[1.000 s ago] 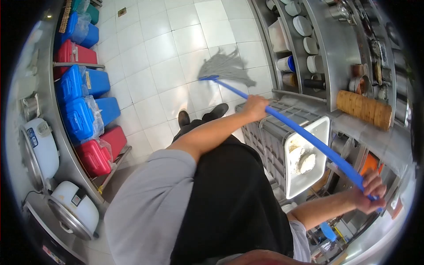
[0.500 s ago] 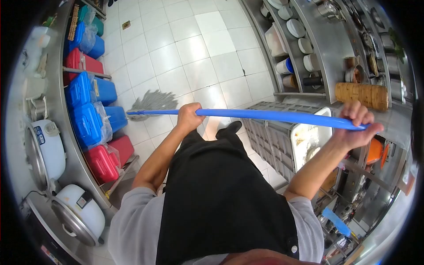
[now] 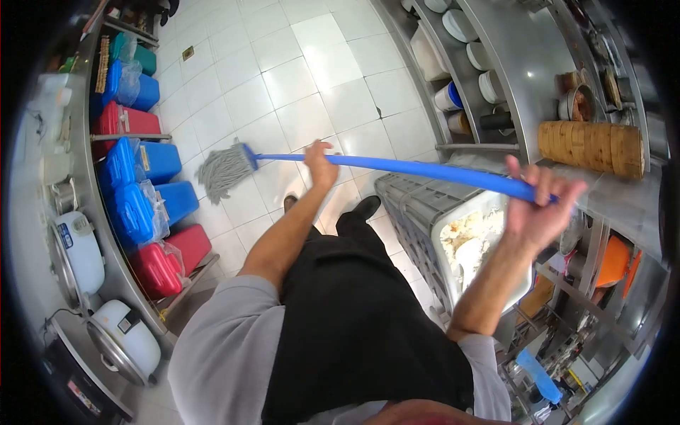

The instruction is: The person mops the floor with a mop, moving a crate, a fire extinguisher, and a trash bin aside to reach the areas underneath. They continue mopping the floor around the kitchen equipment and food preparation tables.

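Observation:
A mop with a long blue handle [image 3: 418, 167] stretches across the view in front of me. Its grey string head [image 3: 221, 172] lies on the white tiled floor, strands trailing to the left of the blue clamp. My left hand [image 3: 321, 164] is wrapped round the lower part of the handle. Near the handle's upper end, my right hand [image 3: 542, 202] grips it, with some fingers partly lifted. Below my right forearm, a white tub [image 3: 525, 289] holds white, rice-like food and a white scoop [image 3: 469, 258]. It rests on grey crates [image 3: 407, 209].
Blue storage boxes [image 3: 177, 201] and red boxes [image 3: 188, 244] line the left under a metal counter. White rice cookers [image 3: 131, 329] stand on that counter. On the right are steel shelves with containers and bamboo steamers [image 3: 591, 147]. A floor drain [image 3: 188, 53] lies ahead.
The mop's clamp has moved right, and its strands now trail left instead of right. My left hand has shifted right and slightly forward; my right hand has come a little left.

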`<state>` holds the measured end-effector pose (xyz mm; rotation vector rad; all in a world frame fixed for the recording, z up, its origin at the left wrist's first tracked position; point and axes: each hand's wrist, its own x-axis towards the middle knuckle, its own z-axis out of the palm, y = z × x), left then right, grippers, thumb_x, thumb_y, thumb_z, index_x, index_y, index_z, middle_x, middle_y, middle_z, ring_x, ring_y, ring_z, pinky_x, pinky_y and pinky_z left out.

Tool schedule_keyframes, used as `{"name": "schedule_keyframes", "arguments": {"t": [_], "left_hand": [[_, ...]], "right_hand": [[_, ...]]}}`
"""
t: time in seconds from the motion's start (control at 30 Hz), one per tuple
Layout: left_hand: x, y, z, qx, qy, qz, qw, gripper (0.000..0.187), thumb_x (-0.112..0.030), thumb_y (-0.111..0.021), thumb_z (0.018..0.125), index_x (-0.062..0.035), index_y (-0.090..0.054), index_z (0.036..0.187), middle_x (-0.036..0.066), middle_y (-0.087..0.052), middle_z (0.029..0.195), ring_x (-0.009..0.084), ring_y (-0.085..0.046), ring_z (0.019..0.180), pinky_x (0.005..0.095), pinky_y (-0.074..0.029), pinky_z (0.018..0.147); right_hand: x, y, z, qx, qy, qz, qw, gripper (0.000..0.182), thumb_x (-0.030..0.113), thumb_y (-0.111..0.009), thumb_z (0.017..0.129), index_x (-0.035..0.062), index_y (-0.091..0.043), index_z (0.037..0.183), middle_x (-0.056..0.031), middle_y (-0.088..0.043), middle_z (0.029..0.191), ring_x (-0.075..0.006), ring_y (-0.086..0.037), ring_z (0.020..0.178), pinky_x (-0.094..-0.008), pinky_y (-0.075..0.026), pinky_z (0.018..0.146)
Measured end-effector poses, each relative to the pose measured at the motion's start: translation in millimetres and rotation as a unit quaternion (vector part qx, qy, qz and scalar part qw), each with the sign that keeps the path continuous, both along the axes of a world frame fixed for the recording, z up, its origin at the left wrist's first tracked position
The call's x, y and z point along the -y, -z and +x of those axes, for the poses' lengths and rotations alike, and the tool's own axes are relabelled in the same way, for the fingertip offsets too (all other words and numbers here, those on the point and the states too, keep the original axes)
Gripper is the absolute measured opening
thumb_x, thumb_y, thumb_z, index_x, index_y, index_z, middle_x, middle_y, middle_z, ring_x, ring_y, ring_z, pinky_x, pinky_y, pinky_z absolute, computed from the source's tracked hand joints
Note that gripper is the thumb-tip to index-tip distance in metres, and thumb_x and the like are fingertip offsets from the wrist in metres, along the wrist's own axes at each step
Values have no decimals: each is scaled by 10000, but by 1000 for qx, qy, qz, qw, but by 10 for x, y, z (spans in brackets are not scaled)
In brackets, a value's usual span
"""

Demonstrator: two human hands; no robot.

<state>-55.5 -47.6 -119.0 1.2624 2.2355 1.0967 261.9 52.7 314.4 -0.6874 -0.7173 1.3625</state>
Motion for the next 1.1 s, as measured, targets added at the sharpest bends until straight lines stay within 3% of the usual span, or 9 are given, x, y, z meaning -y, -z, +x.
{"name": "schedule_keyframes", "arguments": {"t": [0.1, 0.17, 0.33, 0.43, 0.53, 0.67, 0.9, 1.0, 1.1], "left_hand": [[-472, -165, 1077, 93, 55, 13, 994, 429, -138, -865, 771, -171, -609, 1114, 233, -525, 1513, 545, -371, 1461, 717, -210, 1184], [-847, -557, 1670, 30, 75, 91, 993, 344, -130, -854, 727, -122, -645, 1000, 138, -671, 1183, 413, -562, 1168, 588, -408, 1052], [-1742, -976, 2515, 135, 323, 60, 935, 277, -160, -865, 728, -119, -641, 886, 133, -659, 957, 381, -626, 1017, 508, -491, 859], [-2261, -754, 2817, 120, 423, 20, 898, 227, -229, -867, 750, -155, -711, 898, 103, -684, 971, 362, -641, 1052, 539, -501, 897], [-2528, -796, 2932, 54, 474, -20, 879, 244, -306, -856, 783, -187, -771, 978, 73, -711, 1050, 341, -638, 1104, 541, -503, 944], [-2405, -1035, 2794, 14, 428, -29, 903, 312, -374, -835, 812, -170, -789, 1044, 53, -721, 1132, 326, -626, 1143, 511, -489, 985], [-1480, -1141, 1536, 53, 305, -11, 951, 184, -216, -784, 751, -113, -755, 900, 93, -727, 1046, 308, -627, 1119, 454, -454, 990], [-975, -1156, 600, 59, 253, 11, 966, 149, -213, -788, 746, -89, -719, 794, 125, -709, 891, 360, -662, 953, 487, -488, 885], [-373, -772, -267, 44, 134, 82, 987, 285, -239, -806, 814, -60, -641, 664, 167, -626, 723, 413, -631, 753, 545, -474, 725]], "right_hand": [[63, -398, 899, 42, 32, 27, 998, 525, 551, -520, 1069, 108, -673, 833, -19, -446, 673, -264, -554, 779, -740, -511, 985], [201, -750, 1247, 104, 73, 76, 989, 464, 533, -593, 1038, 111, -719, 894, -26, -459, 718, -258, -558, 856, -746, -487, 1020], [583, -1228, 1475, 221, 200, 161, 941, 414, 521, -609, 1037, 140, -716, 918, -11, -436, 735, -224, -502, 839, -624, -493, 1033], [692, -1214, 1389, 263, 75, 214, 938, 411, 538, -601, 1039, 174, -660, 857, 12, -411, 715, -211, -475, 796, -548, -503, 933], [615, -1045, 1043, 327, 65, 219, 917, 469, 583, -569, 1041, 198, -598, 775, 30, -380, 669, -212, -466, 754, -484, -477, 837], [348, -1168, 1438, 319, 123, 192, 920, 560, 667, -590, 984, 209, -569, 662, 21, -343, 582, -215, -446, 722, -454, -440, 795], [10, -1246, 1335, 216, 21, 175, 961, 456, 548, -684, 931, 175, -602, 682, 15, -389, 569, -200, -409, 725, -442, -448, 808], [-199, -1044, 769, 174, -6, 169, 970, 407, 529, -682, 939, 180, -623, 739, 16, -378, 551, -188, -402, 708, -421, -452, 777], [-336, -631, -262, 151, -46, 182, 971, 408, 545, -630, 988, 192, -639, 783, 28, -383, 546, -166, -420, 653, -411, -497, 700]]}}
